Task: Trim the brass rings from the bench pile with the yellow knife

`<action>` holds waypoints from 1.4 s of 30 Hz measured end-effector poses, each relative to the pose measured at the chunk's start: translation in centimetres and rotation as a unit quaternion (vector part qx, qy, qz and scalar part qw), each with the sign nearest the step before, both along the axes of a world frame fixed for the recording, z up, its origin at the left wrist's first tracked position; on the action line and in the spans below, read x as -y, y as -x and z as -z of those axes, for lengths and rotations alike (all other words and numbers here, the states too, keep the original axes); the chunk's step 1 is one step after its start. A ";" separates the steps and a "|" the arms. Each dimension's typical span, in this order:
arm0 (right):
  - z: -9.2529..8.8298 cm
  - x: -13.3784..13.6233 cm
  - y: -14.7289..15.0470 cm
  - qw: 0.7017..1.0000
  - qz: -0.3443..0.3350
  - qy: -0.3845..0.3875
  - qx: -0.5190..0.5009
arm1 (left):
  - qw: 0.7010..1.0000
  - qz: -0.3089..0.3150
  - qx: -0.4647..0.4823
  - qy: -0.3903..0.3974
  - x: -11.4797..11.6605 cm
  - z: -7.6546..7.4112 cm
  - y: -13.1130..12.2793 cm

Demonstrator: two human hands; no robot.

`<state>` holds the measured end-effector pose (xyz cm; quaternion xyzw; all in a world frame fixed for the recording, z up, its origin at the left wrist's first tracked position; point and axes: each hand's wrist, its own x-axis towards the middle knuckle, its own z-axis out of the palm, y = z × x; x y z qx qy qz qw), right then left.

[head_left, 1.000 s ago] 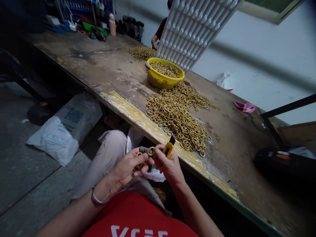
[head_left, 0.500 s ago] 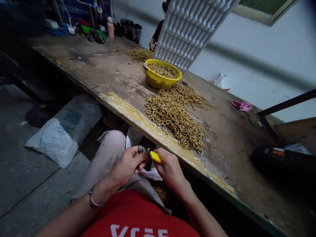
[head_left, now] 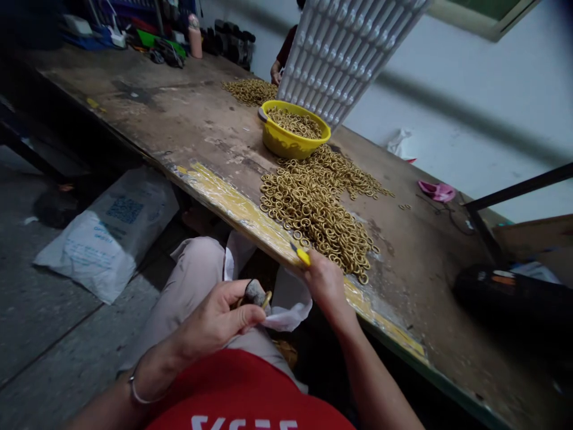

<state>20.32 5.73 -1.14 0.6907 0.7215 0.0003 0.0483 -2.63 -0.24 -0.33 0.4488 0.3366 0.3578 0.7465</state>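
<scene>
Below the yellow bowl (head_left: 295, 146), on its near side and a little to its left, a brass-coloured ring (head_left: 267, 300), partly hidden, held between the thumb and a grey-covered finger of the left hand (head_left: 215, 316); too hidden to tell of any more rings in that palm; on the bowl's near side, slightly to its right, a yellow cutter (head_left: 303, 257) grasped in the right hand (head_left: 329, 286), short blade (head_left: 293, 245) out past the fist; impossible to tell of any ring under the hidden right fingertips; from the bowl's near side toward the table (head_left: 188, 113) edge, a heap of loose rings (head_left: 317, 209), just beside the right fist.

For good handling, as a judgement: pinch the ring firmly, with its rim clear of the grey cover; hold the left thumb out of the blade's line; angle the blade away from the left wrist; lift rings from the heap's near side with the cutter steady in the palm.

Left forearm slanting toward the bowl from its near left, bracelet (head_left: 133, 389) at the wrist, palm turned inward; right forearm reaching from the bowl's near right, back of the hand upward, fingers curled.
</scene>
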 end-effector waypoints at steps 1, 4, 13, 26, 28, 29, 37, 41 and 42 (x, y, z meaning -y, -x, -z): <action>0.1 -0.8 -0.4 1.000 -0.002 -0.023 -0.006 | 1.000 -0.001 0.007 0.011 0.0 0.0 0.1; 0.4 -3.0 -0.7 0.998 -0.022 -0.059 -0.016 | 0.996 -0.042 0.031 0.072 -0.7 1.0 -0.5; 0.4 -6.7 0.3 0.997 -0.014 -0.010 -0.071 | 0.978 -0.107 0.092 0.156 -2.1 1.9 -1.2; -0.4 0.2 3.0 0.582 0.123 0.394 -0.701 | 0.966 -0.175 -0.153 -0.116 -0.7 3.1 -1.9; 0.0 0.3 3.1 0.545 0.141 0.414 -0.715 | 0.958 -0.180 -0.169 -0.143 -0.5 3.0 -1.9; 0.1 0.4 3.1 0.534 0.145 0.420 -0.719 | 0.956 -0.185 -0.171 -0.150 -0.4 3.0 -1.9; -0.6 2.3 3.6 0.706 0.043 0.284 -0.648 | 0.973 -0.140 -0.174 -0.051 -0.7 2.8 -2.1; -0.8 4.1 2.9 0.876 -0.098 0.121 -0.456 | 0.986 -0.137 -0.088 0.048 -0.8 3.0 -2.1; -0.7 4.5 2.7 0.901 -0.117 0.102 -0.405 | 0.986 -0.136 -0.075 0.052 -0.7 3.1 -2.1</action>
